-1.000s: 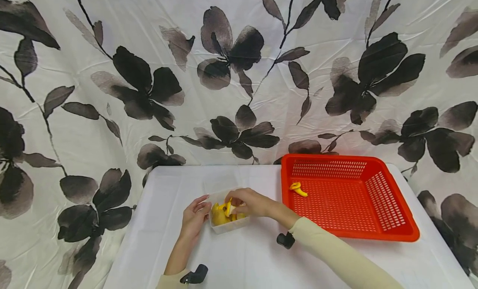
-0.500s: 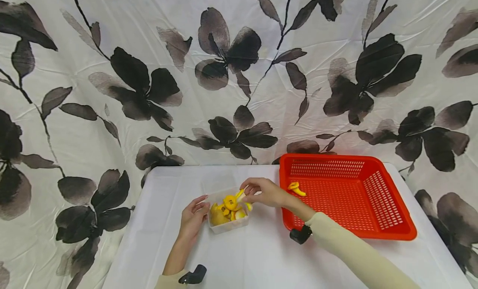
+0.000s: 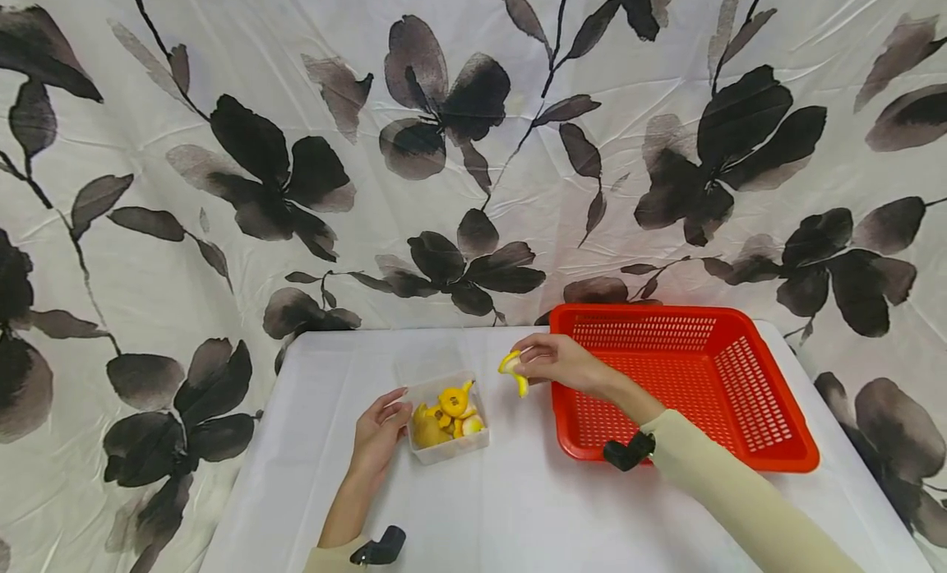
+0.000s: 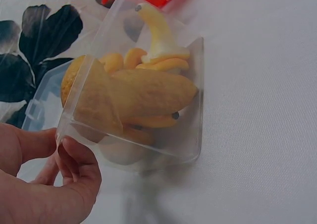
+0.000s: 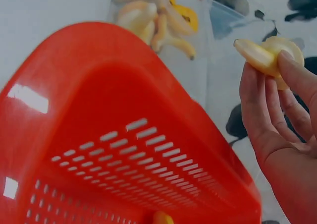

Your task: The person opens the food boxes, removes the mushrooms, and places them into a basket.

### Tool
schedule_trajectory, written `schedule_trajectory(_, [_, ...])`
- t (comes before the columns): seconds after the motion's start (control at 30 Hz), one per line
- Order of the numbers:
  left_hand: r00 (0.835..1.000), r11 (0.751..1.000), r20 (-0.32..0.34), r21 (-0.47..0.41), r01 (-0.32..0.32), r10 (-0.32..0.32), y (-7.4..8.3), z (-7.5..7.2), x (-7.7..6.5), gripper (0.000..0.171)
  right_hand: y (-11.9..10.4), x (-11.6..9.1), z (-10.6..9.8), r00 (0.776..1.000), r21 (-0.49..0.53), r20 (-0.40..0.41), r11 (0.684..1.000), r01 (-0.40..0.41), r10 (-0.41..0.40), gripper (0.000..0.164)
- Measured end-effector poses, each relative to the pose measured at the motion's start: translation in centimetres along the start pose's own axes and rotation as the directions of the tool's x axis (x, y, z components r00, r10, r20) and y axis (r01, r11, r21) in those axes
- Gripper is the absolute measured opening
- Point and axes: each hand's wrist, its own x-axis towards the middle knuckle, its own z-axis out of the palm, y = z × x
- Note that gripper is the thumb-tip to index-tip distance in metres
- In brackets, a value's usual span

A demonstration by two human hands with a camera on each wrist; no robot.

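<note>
My right hand (image 3: 561, 363) pinches a yellow mushroom-shaped piece (image 5: 265, 58) with a pale side and a dark-tipped stem, raised between the plastic box and the red basket. With thumb and fingertips, my left hand (image 4: 49, 174) pinches the rim of a clear plastic box (image 4: 190, 152), at its left side in the head view (image 3: 447, 454). Inside the box lie several more yellow pieces (image 3: 454, 401), some with round caps, and a larger brownish-yellow one (image 4: 143, 92). Another yellow piece (image 5: 162, 218) lies in the red basket.
A red perforated basket (image 3: 750, 466) stands on the right of the white table (image 3: 533, 515). Behind the box lies a flat clear sheet, perhaps its lid (image 3: 425, 359). A flowered cloth (image 3: 459, 104) hangs at the table's back.
My right hand has lifted the yellow mushroom-shaped piece out of the box and moved right toward the basket. The left hand stays at the box rim. The head view has shifted slightly.
</note>
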Motion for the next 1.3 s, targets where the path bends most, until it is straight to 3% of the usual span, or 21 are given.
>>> schedule_trajectory(0.3, [1.0, 1.0, 0.001, 0.001, 0.006, -0.006, -0.1, -0.5, -0.2, 0.042, 1.0, -1.0, -2.4, 0.997, 0.087, -0.036, 0.994, -0.061, 0.064, 0.048])
schedule_trajectory(0.93, [1.0, 0.999, -0.009, -0.033, -0.025, 0.025, -0.2, -0.4, 0.2, 0.04, 3.6, -3.5, -8.9, 0.98, 0.016, -0.155, 0.992, -0.126, 0.127, 0.058])
schedule_trajectory(1.3, [1.0, 0.999, -0.009, -0.034, -0.03, 0.03, -0.4, 0.0, 0.1, 0.039, 5.7, -3.6, -11.2, 0.971, 0.031, -0.181, 0.987, -0.156, 0.159, 0.054])
